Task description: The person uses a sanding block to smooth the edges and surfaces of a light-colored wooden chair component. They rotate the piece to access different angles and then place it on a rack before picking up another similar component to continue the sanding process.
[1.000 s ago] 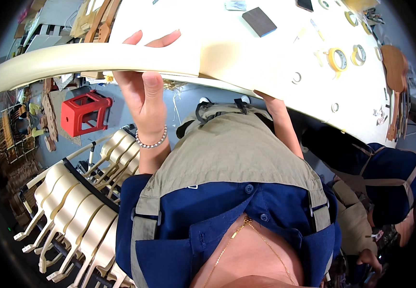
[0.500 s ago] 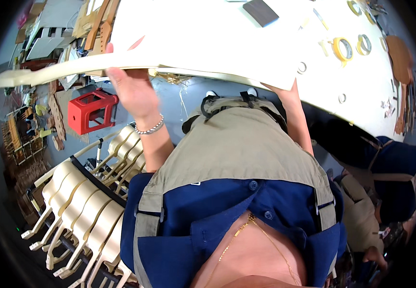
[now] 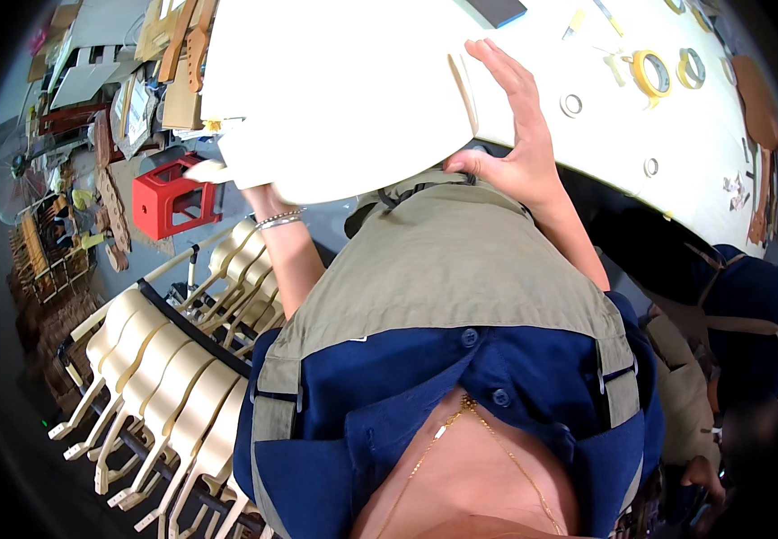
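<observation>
A pale cream guitar body (image 3: 344, 108) lies broad face toward me above the near edge of the table, its outline blending into the white top. Toward the left its neck and headstock end (image 3: 211, 172) points away, foreshortened. My left hand (image 3: 263, 198), with a bracelet at the wrist, is closed round the neck; most of its fingers are hidden behind the guitar. By the right-hand edge of the body, my right hand (image 3: 519, 135) is open, thumb and fingers spread wide. Whether its thumb touches the rim, I cannot tell.
The white table (image 3: 605, 180) carries yellow tape rolls (image 3: 651, 74), a small white ring (image 3: 570, 105) and a dark block (image 3: 497, 11). At left stand a red stool (image 3: 173, 202) and a rack of several cream guitars (image 3: 169, 368). Another person (image 3: 739, 314) is at lower right.
The guitar has turned from edge-on to face-on, its headstock end swinging in from the far left. My left hand has moved lower. My right hand has let go of the edge and spread.
</observation>
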Demonstrator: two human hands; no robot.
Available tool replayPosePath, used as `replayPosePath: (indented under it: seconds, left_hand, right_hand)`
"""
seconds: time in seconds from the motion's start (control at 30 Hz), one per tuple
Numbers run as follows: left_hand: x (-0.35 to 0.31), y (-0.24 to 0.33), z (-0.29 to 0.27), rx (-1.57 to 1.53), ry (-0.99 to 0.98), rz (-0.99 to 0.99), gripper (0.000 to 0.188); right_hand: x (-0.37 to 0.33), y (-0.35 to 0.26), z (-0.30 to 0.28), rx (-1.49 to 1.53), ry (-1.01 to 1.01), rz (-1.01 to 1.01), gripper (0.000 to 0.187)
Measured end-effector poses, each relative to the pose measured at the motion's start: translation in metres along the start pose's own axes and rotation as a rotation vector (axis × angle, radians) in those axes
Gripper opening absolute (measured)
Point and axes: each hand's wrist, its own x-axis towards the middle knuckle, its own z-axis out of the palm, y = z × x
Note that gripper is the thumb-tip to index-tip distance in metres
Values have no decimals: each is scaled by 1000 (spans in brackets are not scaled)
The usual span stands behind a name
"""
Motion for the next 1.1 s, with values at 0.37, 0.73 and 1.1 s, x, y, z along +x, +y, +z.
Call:
replayPosePath:
  seconds: [0.37,0.73,1.1]
  left_hand:
    - [-36,-50,-13,-123,190,-217,38]
    - [-12,0,93,-81,377,115,27]
    - [-9,-9,141,220,96,358,49]
  right_hand:
    - [12,-1,18,57,-106,-300,55]
    - [-34,100,22,663,-2,396,98]
    - [-32,106,15,470,77,361,111]
